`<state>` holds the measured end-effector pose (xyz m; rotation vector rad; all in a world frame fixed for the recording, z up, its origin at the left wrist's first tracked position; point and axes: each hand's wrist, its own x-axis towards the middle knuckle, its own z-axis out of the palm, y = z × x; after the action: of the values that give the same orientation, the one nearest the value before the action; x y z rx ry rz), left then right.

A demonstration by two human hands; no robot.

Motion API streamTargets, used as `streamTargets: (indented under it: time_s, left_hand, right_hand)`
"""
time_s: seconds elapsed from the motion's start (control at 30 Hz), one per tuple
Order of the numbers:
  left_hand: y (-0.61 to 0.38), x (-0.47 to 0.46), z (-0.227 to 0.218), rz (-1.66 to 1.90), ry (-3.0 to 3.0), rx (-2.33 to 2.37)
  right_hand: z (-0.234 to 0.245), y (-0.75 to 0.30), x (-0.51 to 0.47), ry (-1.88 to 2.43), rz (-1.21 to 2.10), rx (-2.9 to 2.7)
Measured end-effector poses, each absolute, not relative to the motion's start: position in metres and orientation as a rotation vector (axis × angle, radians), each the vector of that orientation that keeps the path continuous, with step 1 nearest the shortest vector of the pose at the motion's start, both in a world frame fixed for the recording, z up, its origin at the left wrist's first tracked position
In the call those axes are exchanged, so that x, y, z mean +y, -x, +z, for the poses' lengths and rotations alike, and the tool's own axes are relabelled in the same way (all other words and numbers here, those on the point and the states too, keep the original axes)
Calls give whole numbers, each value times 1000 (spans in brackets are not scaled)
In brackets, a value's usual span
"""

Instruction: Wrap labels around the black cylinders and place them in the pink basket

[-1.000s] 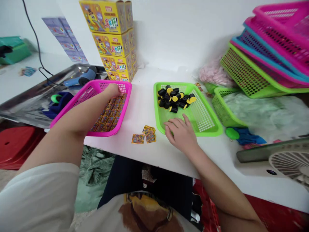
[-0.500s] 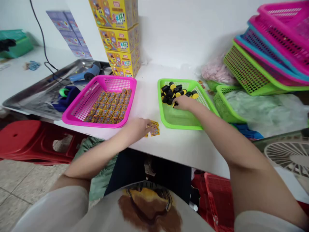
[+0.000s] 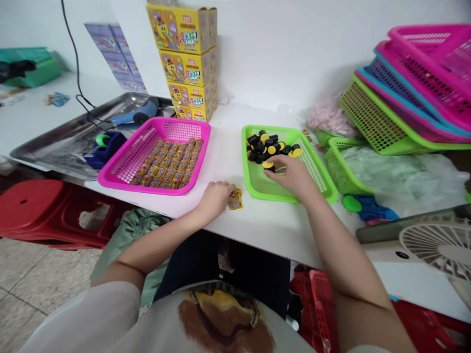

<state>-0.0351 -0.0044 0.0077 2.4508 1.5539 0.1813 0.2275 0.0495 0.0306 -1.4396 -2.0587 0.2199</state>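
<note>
My right hand [image 3: 292, 175] is over the near part of the green basket [image 3: 290, 197], its thumb and fingers closed on a small black cylinder with a yellow end [image 3: 269, 165]. More black and yellow cylinders [image 3: 263, 142] lie in a loose heap towards the back of that basket. On the table between the two baskets, my left hand [image 3: 218, 200] has its fingers curled down and pinched at a small pile of yellow printed labels [image 3: 235, 200]. Its fingertips are partly hidden. To the left, a pink basket [image 3: 121, 183] holds rows of small cylinders wrapped in similar yellow print [image 3: 171, 166].
Yellow printed boxes [image 3: 187, 71] are stacked against the wall. A metal tray [image 3: 40, 142] with a blue tape dispenser [image 3: 106, 149] stands at left. Stacked baskets [image 3: 401, 93], a bag-filled green basket [image 3: 349, 171] and a fan [image 3: 441, 245] are at right. Red stools [image 3: 33, 206] stand below left.
My right hand has drawn back from the heap towards me with a cylinder between its fingers. The left hand stays at the labels, and the view has shifted slightly.
</note>
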Motion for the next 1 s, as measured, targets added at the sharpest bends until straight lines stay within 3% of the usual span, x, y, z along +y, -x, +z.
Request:
streamTargets:
  time_s: [0.13, 0.37, 0.5, 0.77, 1.0]
  left_hand:
    - [42, -14, 17, 312, -2557, 1545]
    - [34, 7, 58, 1282, -2710, 1134]
    - [8, 38, 59, 1264, -2704, 938]
    - [-2, 46, -5, 1351, -2629, 756]
    - [3, 38, -5, 1496, -2437, 614]
  right_hand:
    - [18, -234, 21, 1364, 49, -1656]
    - [15, -237, 8, 1254, -9, -1461]
    - [10, -235, 13, 1112, 118, -1388]
    - [12, -216, -12, 1105, 392, -1362]
    - [15, -208, -16, 1111, 466, -1397]
